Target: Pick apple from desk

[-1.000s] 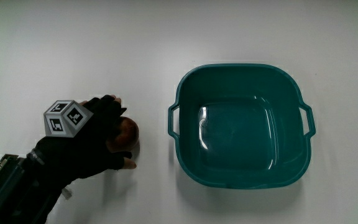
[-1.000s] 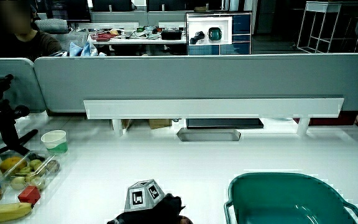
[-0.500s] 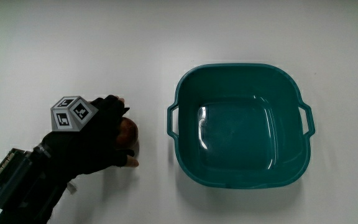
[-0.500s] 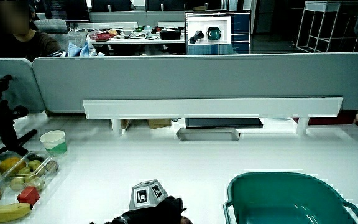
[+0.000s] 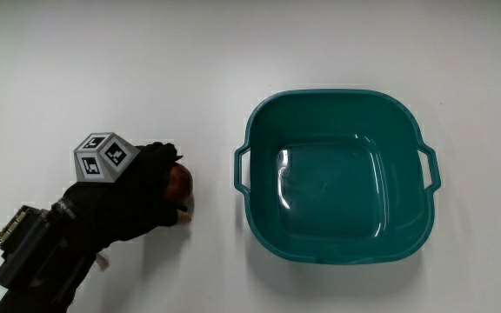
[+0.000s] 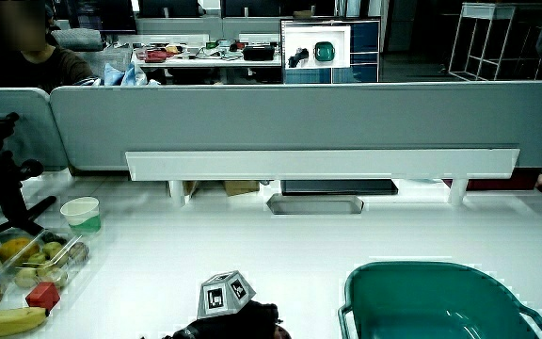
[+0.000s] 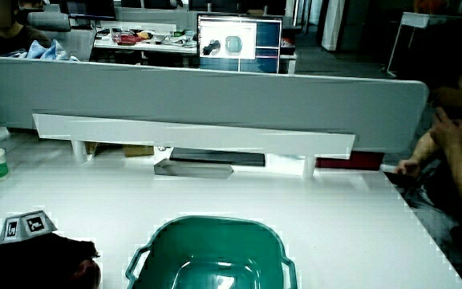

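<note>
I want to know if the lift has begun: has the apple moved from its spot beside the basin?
No. In the main view the apple sits beside the teal basin as before, under the hand.

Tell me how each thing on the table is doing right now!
apple: on the table beside the green tub, mostly covered by the hand.
hand: over the apple, fingers curled around it in a grip.
green tub: upright on the table, nothing in it.
paper cup: standing upright.
banana: lying near the table's edge.
</note>
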Motion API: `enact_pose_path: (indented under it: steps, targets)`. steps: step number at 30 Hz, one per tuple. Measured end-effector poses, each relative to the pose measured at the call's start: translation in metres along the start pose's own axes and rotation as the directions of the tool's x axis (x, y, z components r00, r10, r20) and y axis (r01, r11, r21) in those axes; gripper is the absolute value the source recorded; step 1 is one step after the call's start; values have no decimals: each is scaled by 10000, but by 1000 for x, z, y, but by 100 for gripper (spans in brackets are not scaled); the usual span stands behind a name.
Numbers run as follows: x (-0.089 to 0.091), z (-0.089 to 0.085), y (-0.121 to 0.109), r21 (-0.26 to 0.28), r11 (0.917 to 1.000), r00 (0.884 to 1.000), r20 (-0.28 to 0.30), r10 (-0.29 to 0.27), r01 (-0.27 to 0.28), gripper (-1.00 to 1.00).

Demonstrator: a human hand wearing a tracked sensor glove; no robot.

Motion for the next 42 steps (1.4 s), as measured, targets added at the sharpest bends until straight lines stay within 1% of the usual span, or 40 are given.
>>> enact_pose_path:
  steps: [1,2,3,4,7,9,11,12,13,14,18,19,20,21,22,23,26,27,28,29,30,32,33,34,35,36,37,38,39,41,42]
  targets:
    - [-1,0,0,107,9999,10000,-53,-27,27,37]
    - [-3,0,1,135,9999,10000,31,-62,62,42]
    - [-2,0,1,112,9999,10000,38,-31,31,47]
    - [0,0,0,209,9998,10000,-41,-66,67,53]
    - [0,0,-1,505,9981,9989,-323,-336,352,68]
    - [-1,-1,-1,796,9955,9982,-346,-492,519,79]
    - [0,-1,-2,861,9945,9979,-313,-566,591,89]
    - [1,-1,-3,950,9927,9965,-450,-703,743,95]
    - [1,-1,-3,1008,9919,9962,-476,-733,778,100]
    - [1,-1,-3,938,9929,9964,-487,-688,732,100]
    - [3,1,-7,990,9906,9950,-430,-905,943,100]
    - [5,4,-9,979,9914,9955,-458,-824,865,100]
    - [7,6,-10,1097,9885,9934,-601,-978,1040,100]
    - [8,7,-12,1171,9865,9928,-507,-1089,1142,100]
    - [9,9,-14,1254,9839,9908,-603,-1209,1276,100]
    - [12,12,-17,1287,9840,9916,-565,-1166,1231,100]
    - [23,21,-27,1499,9793,9893,-737,-1261,1360,100]
    - [27,24,-29,1594,9756,9865,-877,-1383,1510,100]
    - [30,26,-31,1558,9749,9856,-822,-1480,1594,100]
    - [35,30,-33,1613,9725,9838,-899,-1552,1682,100]
    - [38,32,-34,1585,9733,9839,-924,-1527,1660,100]
    - [46,37,-38,1722,9659,9783,-1086,-1765,1934,100]
    - [50,39,-39,1743,9645,9777,-1051,-1818,1981,100]
    - [54,40,-40,1795,9606,9750,-1052,-1957,2122,100]
    - [56,41,-40,1687,9646,9781,-828,-1909,2025,100]
    - [56,39,-37,1808,9585,9754,-385,-2169,2203,100]
    - [61,40,-37,1768,9569,9730,-276,-2293,2305,100]
    - [64,41,-35,1769,9516,9679,-361,-2489,2513,100]
    - [68,40,-35,1844,9486,9659,-182,-2584,2572,100]
    - [75,40,-33,1614,9570,9682,278,-2486,2410,100]
    - [81,43,-33,1755,9455,9608,-102,-2770,2744,100]
